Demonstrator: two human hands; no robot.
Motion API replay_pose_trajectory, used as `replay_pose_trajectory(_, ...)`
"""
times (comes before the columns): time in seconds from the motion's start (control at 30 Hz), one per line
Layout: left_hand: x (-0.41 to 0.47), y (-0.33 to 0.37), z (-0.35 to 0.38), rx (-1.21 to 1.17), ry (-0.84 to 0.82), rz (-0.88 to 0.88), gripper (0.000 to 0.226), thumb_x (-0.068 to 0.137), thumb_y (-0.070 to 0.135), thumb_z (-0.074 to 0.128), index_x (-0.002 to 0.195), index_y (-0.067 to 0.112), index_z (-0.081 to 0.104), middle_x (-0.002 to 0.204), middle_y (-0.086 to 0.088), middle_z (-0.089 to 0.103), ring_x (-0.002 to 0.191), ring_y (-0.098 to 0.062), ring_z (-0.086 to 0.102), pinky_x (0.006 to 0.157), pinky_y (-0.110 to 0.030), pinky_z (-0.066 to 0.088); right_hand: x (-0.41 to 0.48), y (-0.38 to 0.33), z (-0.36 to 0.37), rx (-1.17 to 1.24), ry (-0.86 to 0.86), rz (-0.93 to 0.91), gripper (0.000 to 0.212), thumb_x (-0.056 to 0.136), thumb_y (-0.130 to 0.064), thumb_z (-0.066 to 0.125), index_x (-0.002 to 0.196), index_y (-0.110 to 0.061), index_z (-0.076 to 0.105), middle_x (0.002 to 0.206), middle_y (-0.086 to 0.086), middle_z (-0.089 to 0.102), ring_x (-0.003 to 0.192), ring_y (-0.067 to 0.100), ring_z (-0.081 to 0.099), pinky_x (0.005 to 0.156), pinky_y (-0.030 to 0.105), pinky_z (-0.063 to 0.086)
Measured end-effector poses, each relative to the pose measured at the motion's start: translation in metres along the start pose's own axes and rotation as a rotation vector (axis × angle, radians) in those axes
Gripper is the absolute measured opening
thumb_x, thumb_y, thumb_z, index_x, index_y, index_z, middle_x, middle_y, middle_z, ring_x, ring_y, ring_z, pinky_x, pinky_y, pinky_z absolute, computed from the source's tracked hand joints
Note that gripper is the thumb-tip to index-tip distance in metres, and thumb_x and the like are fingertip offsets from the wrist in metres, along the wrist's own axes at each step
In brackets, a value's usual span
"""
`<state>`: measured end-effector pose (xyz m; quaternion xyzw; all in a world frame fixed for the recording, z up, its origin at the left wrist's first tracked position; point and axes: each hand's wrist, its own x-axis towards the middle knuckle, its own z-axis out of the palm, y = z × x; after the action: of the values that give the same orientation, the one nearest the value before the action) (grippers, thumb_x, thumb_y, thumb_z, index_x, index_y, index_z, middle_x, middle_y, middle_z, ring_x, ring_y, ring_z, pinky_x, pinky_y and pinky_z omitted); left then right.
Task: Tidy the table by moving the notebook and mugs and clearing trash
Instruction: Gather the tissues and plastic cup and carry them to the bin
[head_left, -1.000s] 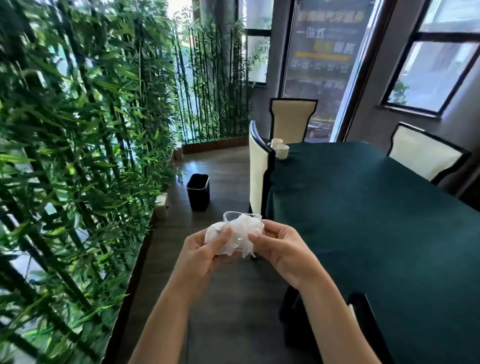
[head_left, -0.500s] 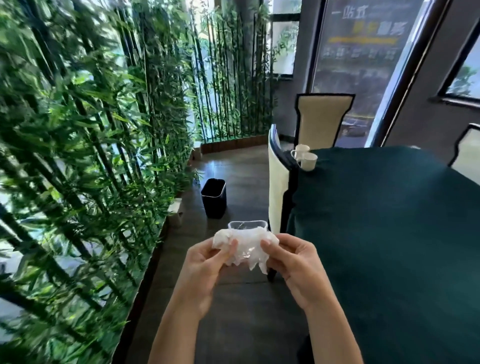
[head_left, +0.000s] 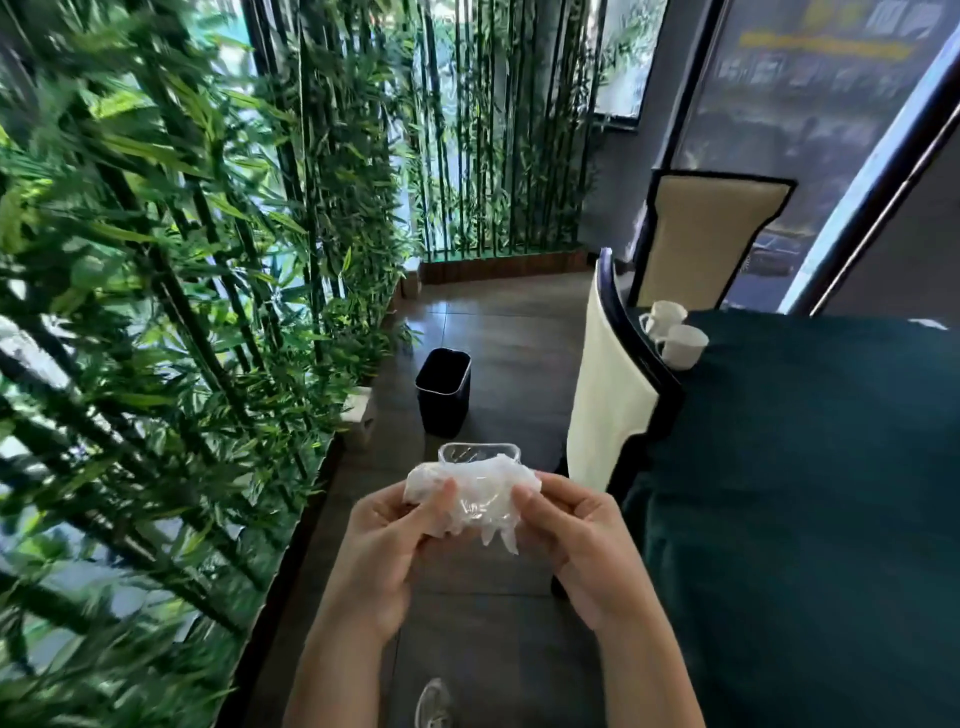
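A crumpled wad of white plastic trash with a clear plastic container behind it is held in front of me over the floor. My left hand grips its left side and my right hand grips its right side. A black trash bin stands open on the tiled floor ahead of my hands. Two white mugs sit side by side at the far corner of the table with the dark green cloth. No notebook is in view.
A bamboo plant screen lines the left side and the back. A cream chair is tucked at the table's left edge and another chair stands at its far end. A shoe tip shows at the bottom.
The view has moved forward and turned left; the bin and mugs are closer. Both hands still hold the trash the same way.
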<state>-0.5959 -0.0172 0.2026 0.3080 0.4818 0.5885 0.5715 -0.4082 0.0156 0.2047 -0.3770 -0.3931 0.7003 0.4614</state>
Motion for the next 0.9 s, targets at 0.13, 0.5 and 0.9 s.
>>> replay_pose_trajectory(0.13,0.066,0.035,-0.023,-0.049,0.013,0.014,0.027,0.075,0.030,0.091,0.088,0.006,0.087,0.089,-0.018,0.083,0.078,-0.024,0.080,0.078,-0.042,0.066,0.072,-0.009,0.034,-0.007,-0.009,-0.001,0.053,0.072,-0.039,0.091,0.111,-0.006,0.081,0.098,0.015,0.081,0.081,0.018,0.074,0.071,0.023,0.060)
replay_pose_trajectory(0.5,0.207,0.078,-0.058,-0.081,-0.029,0.013,0.029,0.072,0.033,0.082,0.084,0.007,0.087,0.086,-0.015,0.083,0.076,-0.020,0.079,0.073,-0.035,0.066,0.214,-0.018,0.071,0.011,0.006,0.003,0.057,0.071,-0.042,0.092,0.113,-0.005,0.080,0.104,0.026,0.075,0.096,0.037,0.059,0.077,0.034,0.053)
replay_pose_trajectory(0.9,0.399,0.088,-0.052,-0.045,-0.016,-0.001,0.033,0.069,0.025,0.094,0.092,0.004,0.086,0.092,-0.018,0.082,0.083,-0.023,0.081,0.077,-0.039,0.068,0.404,-0.041,0.048,0.024,0.033,-0.040,0.029,0.082,-0.022,0.081,0.106,-0.005,0.083,0.102,0.019,0.082,0.087,0.024,0.077,0.072,0.025,0.061)
